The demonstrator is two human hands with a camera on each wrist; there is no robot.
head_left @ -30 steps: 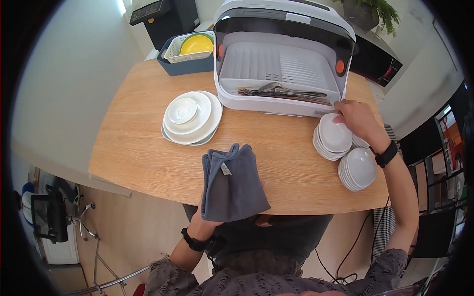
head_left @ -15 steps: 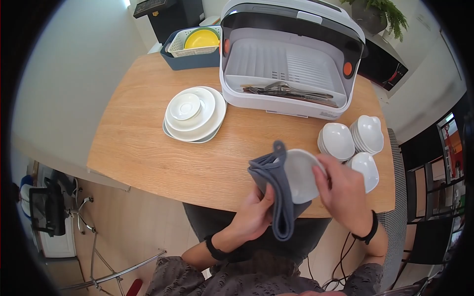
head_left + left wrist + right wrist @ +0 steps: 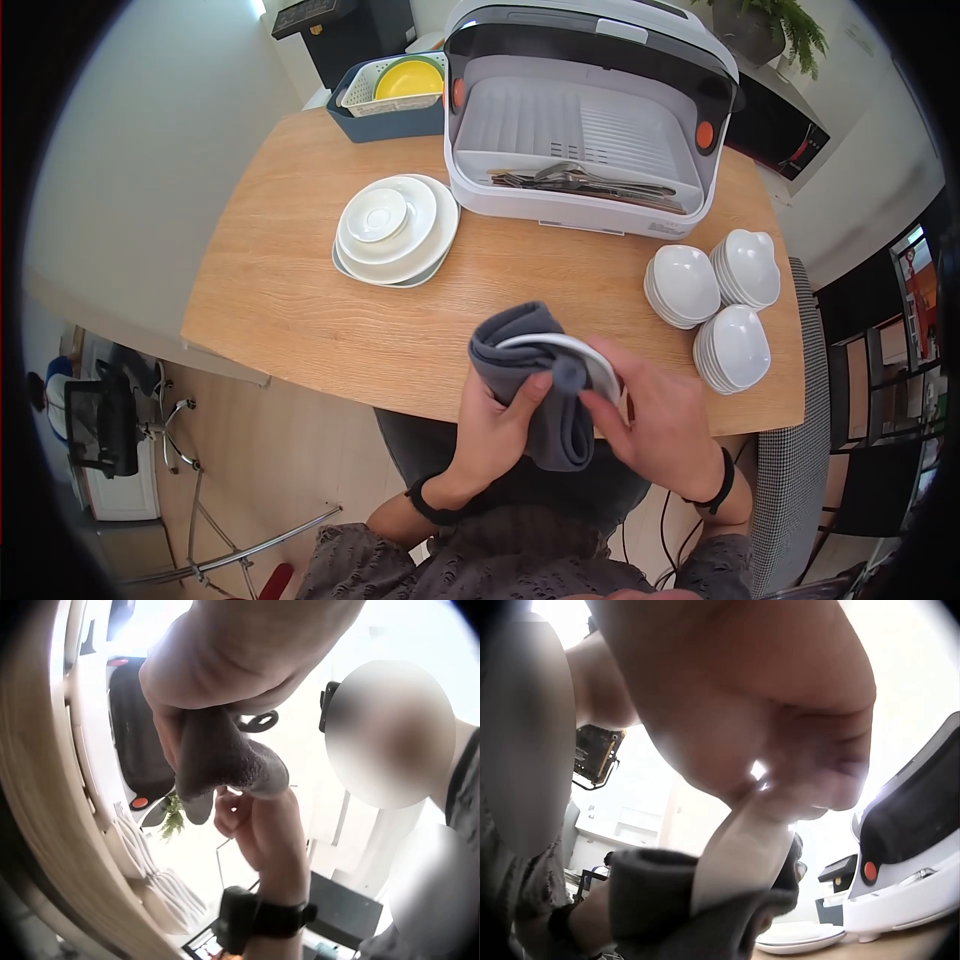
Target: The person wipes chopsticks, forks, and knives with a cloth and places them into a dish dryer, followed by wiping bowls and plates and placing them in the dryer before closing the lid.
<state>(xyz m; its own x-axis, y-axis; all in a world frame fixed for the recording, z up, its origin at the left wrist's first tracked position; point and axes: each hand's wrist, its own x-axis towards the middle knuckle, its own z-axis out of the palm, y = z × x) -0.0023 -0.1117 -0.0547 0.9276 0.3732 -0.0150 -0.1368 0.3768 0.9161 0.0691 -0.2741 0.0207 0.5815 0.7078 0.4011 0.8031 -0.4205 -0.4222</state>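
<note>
Close to the table's front edge, both hands hold a white bowl (image 3: pixel 739 855) partly wrapped in a folded grey-blue cloth (image 3: pixel 560 440). My left hand (image 3: pixel 493 428) grips the cloth around the bowl's left side, thumb on top. The right hand (image 3: pixel 655 420) pinches the bowl's rim (image 3: pixel 600 368) from the right, thumb on the near side. In the left wrist view the cloth (image 3: pixel 217 754) hides the bowl. Three stacks of white bowls stand at the table's right: a left stack (image 3: pixel 686 284), a back stack (image 3: pixel 750 266) and a front stack (image 3: pixel 735 345).
A white dish cabinet (image 3: pixel 590 215) with its lid raised stands at the back, cutlery (image 3: pixel 585 182) along its front. White plates (image 3: pixel 425 245) are stacked on the left. Behind them sits a blue bin (image 3: pixel 385 125) holding a white basket and a yellow bowl (image 3: pixel 408 78).
The right hand has come from the bowl stacks to the front middle with a bowl. Cloth now wraps around that bowl, and the left hand has moved right and closed around it.
</note>
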